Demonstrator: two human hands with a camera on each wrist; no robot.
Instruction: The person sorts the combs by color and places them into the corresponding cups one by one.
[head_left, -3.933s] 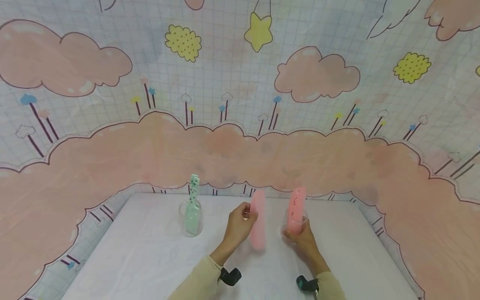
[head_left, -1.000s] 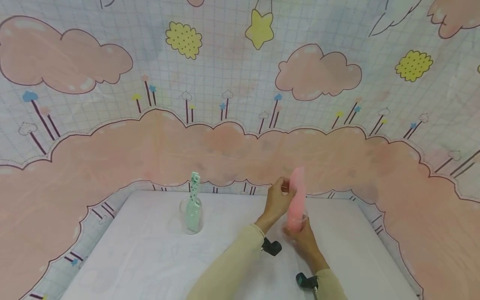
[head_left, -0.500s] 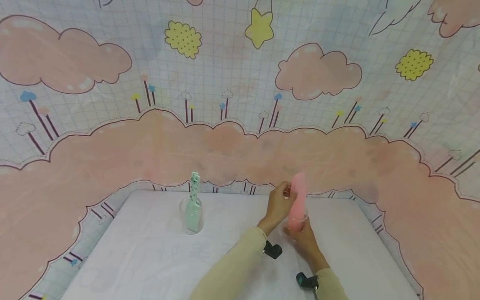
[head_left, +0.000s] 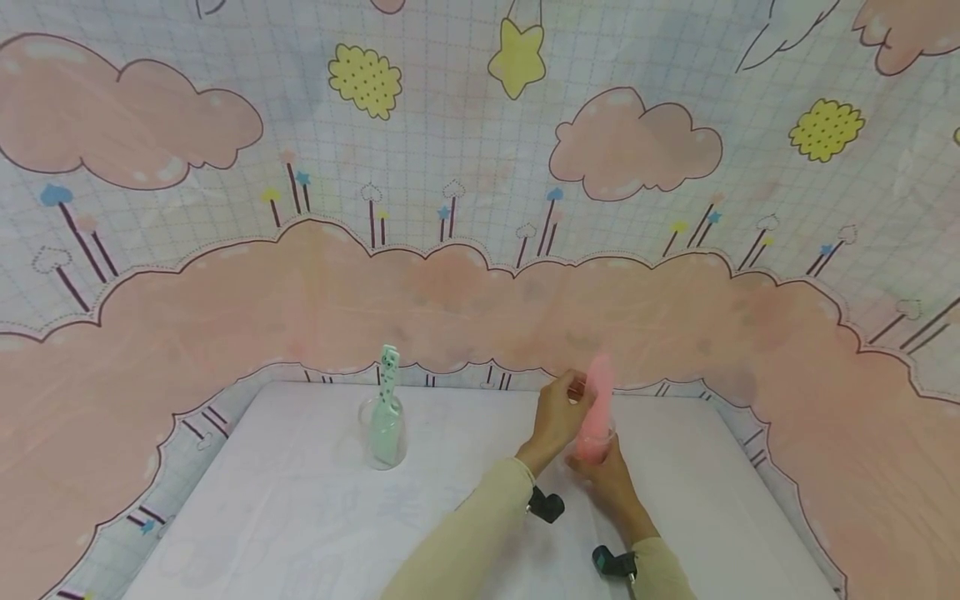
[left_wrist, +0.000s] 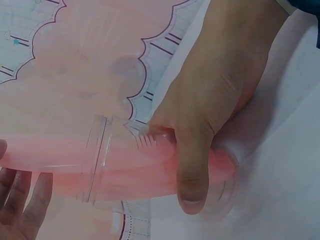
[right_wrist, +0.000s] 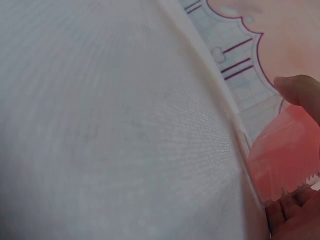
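Observation:
A clear plastic cup [left_wrist: 102, 160] stands at the right side of the table, gripped low by my right hand [head_left: 609, 479], whose thumb lies across it. Inside leans a pink plastic knife [left_wrist: 67, 185], toothed along an edge that shows in the right wrist view. My left hand [head_left: 558, 408] pinches a second pink knife [head_left: 599, 387] by its upper part. Its lower end is down inside the cup, beside the first. In the left wrist view, left fingertips [left_wrist: 37, 200] touch its outer end. The two pink pieces overlap, so their full outlines are hidden.
Another clear cup [head_left: 386, 464] stands at left on the white table [head_left: 300, 500], holding green utensils [head_left: 387, 408] with printed handles. A cloud-patterned cloth [head_left: 450, 308] rises behind the table's back edge. Wrist cameras [head_left: 546, 505] sit on both arms.
My left hand has carried its pink knife rightward from mid-table and over the cup, then lowered it inside. My right hand has kept its grip on the cup.

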